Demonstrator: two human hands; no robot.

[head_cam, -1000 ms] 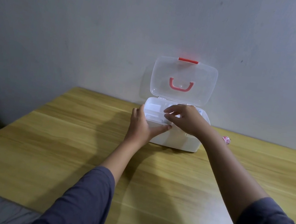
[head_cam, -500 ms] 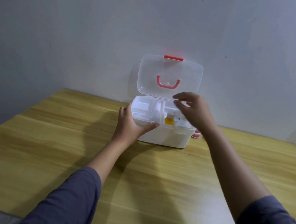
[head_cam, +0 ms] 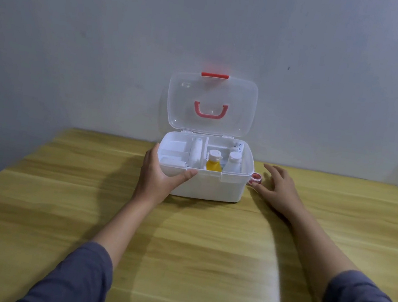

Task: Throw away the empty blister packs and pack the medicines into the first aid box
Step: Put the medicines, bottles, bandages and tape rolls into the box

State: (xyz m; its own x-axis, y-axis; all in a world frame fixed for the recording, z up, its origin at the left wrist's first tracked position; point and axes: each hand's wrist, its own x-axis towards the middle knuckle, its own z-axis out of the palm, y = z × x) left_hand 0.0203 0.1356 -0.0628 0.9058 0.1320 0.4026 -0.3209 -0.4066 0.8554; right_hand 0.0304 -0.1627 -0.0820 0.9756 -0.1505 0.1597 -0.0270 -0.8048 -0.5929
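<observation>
The white first aid box stands at the back of the wooden table, its clear lid with a red handle propped upright against the wall. Inside I see a yellow bottle, a white bottle, a white roll and a tray with compartments on the left. My left hand grips the box's front left corner, thumb on the front rim. My right hand hovers open over the table just right of the box, fingers spread, beside a small red-and-white round item.
The wooden table stretches toward me, bare in front of the box. A grey wall rises right behind the box. The table's left edge drops off into a dark area.
My right hand left the top of the box and dropped to the table on its right. The box's contents came into view. My left hand stayed on the box.
</observation>
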